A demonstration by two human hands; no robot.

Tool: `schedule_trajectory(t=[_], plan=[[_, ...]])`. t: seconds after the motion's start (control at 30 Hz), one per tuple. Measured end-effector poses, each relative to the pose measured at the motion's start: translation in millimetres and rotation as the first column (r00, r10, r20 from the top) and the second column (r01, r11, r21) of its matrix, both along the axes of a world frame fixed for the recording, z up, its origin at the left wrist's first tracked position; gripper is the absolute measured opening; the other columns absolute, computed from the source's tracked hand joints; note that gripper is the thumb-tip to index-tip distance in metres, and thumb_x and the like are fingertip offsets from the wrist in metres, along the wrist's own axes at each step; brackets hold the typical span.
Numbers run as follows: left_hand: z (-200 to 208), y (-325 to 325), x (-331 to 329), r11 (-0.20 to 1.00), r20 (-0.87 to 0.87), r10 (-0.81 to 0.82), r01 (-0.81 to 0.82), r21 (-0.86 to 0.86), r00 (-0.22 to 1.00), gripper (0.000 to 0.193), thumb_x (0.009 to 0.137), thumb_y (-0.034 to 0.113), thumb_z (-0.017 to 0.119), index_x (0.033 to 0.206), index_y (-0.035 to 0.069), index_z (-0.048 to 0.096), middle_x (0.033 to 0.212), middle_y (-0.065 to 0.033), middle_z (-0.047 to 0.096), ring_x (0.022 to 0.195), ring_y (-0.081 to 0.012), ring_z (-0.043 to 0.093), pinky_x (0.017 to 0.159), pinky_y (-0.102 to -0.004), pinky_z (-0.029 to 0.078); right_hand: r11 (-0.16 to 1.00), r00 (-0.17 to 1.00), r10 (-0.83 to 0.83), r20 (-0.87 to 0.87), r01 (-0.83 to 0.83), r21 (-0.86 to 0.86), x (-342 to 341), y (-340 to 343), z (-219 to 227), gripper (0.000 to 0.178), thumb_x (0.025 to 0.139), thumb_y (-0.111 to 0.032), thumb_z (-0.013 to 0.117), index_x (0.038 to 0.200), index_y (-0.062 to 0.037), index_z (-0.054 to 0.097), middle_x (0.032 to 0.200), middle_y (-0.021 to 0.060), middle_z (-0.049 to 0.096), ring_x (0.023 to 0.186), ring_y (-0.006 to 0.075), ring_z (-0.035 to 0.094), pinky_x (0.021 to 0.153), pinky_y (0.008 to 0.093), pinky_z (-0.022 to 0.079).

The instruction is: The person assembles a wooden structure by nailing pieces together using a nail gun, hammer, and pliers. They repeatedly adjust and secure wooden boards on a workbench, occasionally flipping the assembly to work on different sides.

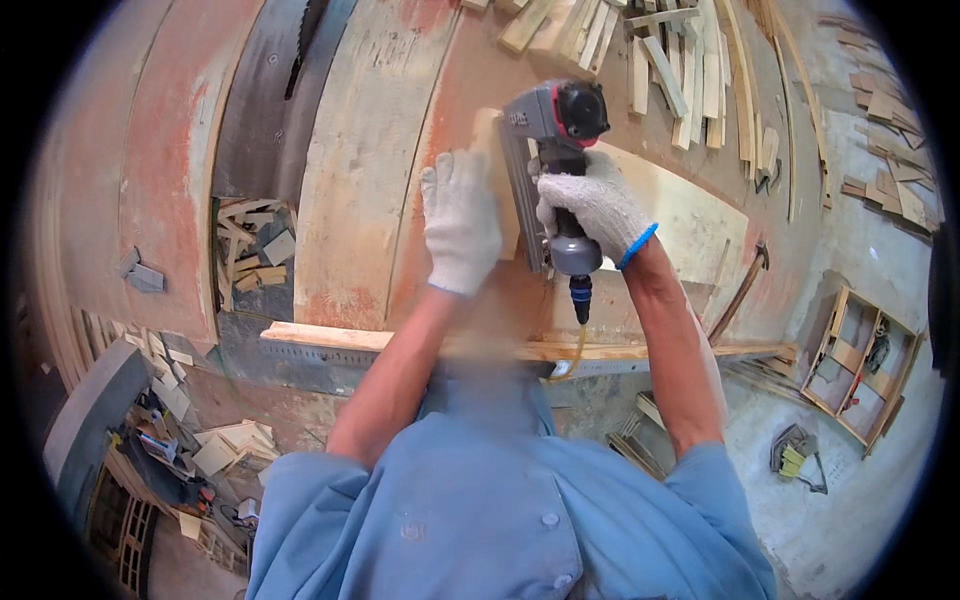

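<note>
My right hand (598, 205), in a white knit glove with a blue cuff, is wrapped round the handle of a grey and black air nail gun (530, 112). An air hose (583, 338) runs down from the fitting at the handle's end. My left hand (460, 220), also gloved, lies with its fingers stretched out beside a pale wooden strip (492, 135). Whether it presses on that strip I cannot tell. The gun's magazine is over the strip's right side, and its nose is hidden. A wider pale board (680, 205) lies to the right, under my right hand.
A dark metal plate with a slotted saw blade (300, 50) is set in the worktable (370, 150) at the left. Wood strips (690, 75) are piled at the far right. A hammer (740, 290) lies near the right edge. Offcuts (265, 245) fill a gap at the left.
</note>
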State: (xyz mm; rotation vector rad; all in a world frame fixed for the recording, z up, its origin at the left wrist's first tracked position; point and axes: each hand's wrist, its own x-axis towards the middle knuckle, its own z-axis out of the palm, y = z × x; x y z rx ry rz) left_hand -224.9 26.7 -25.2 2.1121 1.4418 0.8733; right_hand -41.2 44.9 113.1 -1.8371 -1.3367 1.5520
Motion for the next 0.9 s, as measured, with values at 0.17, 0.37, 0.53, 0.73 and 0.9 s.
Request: schedule_trajectory(t=[0.17, 0.37, 0.53, 0.73, 0.9], plan=[[-1.8, 1.3, 0.7, 0.999, 0.113, 0.041, -0.044, 0.018, 0.993, 0.058, 0.093, 0.002, 0.059, 0.15, -0.005, 0.046, 0.148, -0.0238, 0.054, 0.141, -0.0443, 0.049, 0.123, -0.0575, 0.031, 0.971, 0.975, -0.221, -0.035, 0.216, -0.104, -14.0, 5.6, 5.7, 0.027, 0.087, -0.013, 0.066, 0.109, 0.0043, 0.065, 0.067, 0.0066, 0.062, 0.055, 0.0144, 0.061, 0.053, 0.0291, 0.049], [-9.7, -7.7, -3.5, 0.991, 0.366, 0.126, -0.098, -0.095, 0.922, 0.056, 0.098, 0.004, 0.058, 0.152, -0.004, 0.046, 0.144, -0.0246, 0.06, 0.134, -0.0383, 0.059, 0.121, -0.0491, 0.036, 0.952, 0.976, -0.219, 0.012, 0.216, -0.218, -22.1, -19.1, 17.0, 0.023, 0.089, -0.012, 0.065, 0.106, 0.0034, 0.066, 0.07, 0.0053, 0.065, 0.058, 0.0132, 0.062, 0.055, 0.0292, 0.05], [4.1, 1.9, -18.2, 0.932, 0.602, 0.269, -0.044, -0.36, 0.752, 0.048, 0.111, 0.012, 0.047, 0.158, 0.004, 0.043, 0.135, -0.0167, 0.067, 0.124, -0.0231, 0.063, 0.108, -0.0359, 0.047, 0.964, 0.982, -0.162, 0.095, 0.178, -0.198, -28.8, -35.9, 12.8, 0.021, 0.087, -0.014, 0.067, 0.102, 0.001, 0.066, 0.066, 0.0038, 0.064, 0.058, 0.0117, 0.062, 0.056, 0.0304, 0.05], [-5.5, 4.2, -84.4, 0.934, 0.563, 0.309, -0.132, -0.333, 0.766, 0.045, 0.111, 0.01, 0.047, 0.156, 0.005, 0.047, 0.128, -0.013, 0.069, 0.112, -0.0166, 0.065, 0.099, -0.0318, 0.052, 0.966, 0.988, -0.126, 0.085, 0.141, -0.218, -55.6, -68.7, 16.2, 0.02, 0.088, -0.015, 0.065, 0.1, 0.0009, 0.067, 0.064, 0.0034, 0.062, 0.056, 0.0119, 0.061, 0.055, 0.0293, 0.051], [-11.8, 0.2, -95.2, 0.902, 0.625, 0.349, -0.069, -0.426, 0.698, 0.045, 0.108, 0.006, 0.051, 0.153, 0.004, 0.051, 0.119, -0.0094, 0.071, 0.1, -0.0119, 0.063, 0.089, -0.0278, 0.053, 0.928, 0.981, -0.192, 0.007, 0.184, -0.324, -57.3, -65.4, 38.0, 0.02, 0.087, -0.011, 0.065, 0.103, 0.0005, 0.065, 0.069, 0.0037, 0.063, 0.057, 0.0117, 0.061, 0.055, 0.0294, 0.051]])
